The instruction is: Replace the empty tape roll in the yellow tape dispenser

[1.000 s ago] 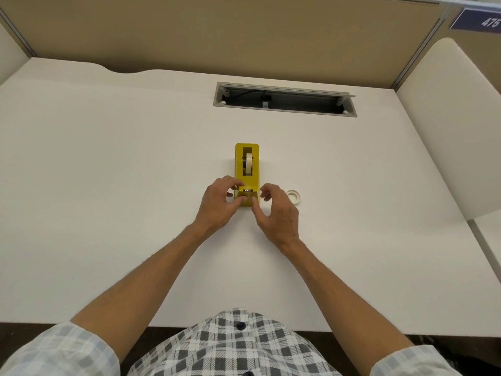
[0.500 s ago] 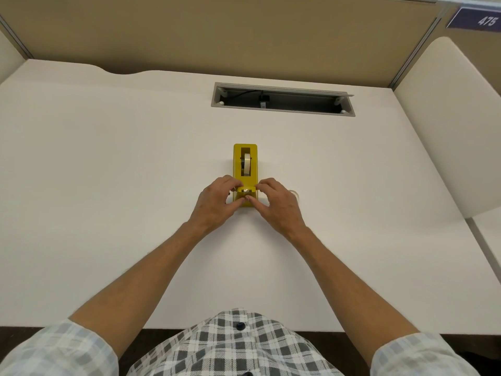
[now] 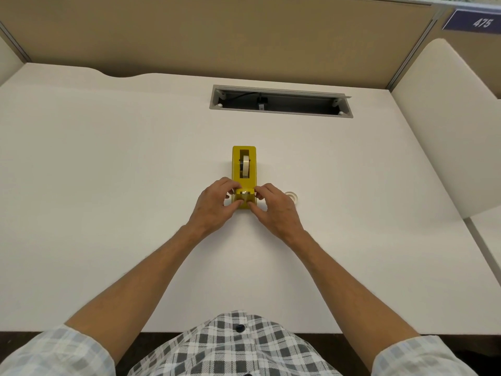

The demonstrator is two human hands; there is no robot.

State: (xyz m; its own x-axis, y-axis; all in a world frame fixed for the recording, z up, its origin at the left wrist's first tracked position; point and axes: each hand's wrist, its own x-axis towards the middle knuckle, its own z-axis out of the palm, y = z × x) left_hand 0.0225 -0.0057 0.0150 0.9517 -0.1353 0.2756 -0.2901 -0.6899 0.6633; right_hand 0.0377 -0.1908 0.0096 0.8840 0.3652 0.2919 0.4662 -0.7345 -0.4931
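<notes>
The yellow tape dispenser (image 3: 244,158) stands lengthwise in the middle of the white desk (image 3: 108,185), with a tape roll (image 3: 246,165) seated upright in its slot. My left hand (image 3: 217,206) grips the near cutter end from the left, thumb and fingers pinched on it. My right hand (image 3: 273,208) pinches the same end from the right. A small white empty tape core (image 3: 292,197) lies flat on the desk just right of my right hand, partly hidden by it.
A grey cable slot (image 3: 280,101) is cut into the desk behind the dispenser. Tan partition walls close off the back, and a white divider (image 3: 444,131) rises on the right. The desk's near edge is at my body.
My right hand moved in from beside the dispenser and closed on its near end, covering part of the empty core. My left hand stayed on the dispenser.
</notes>
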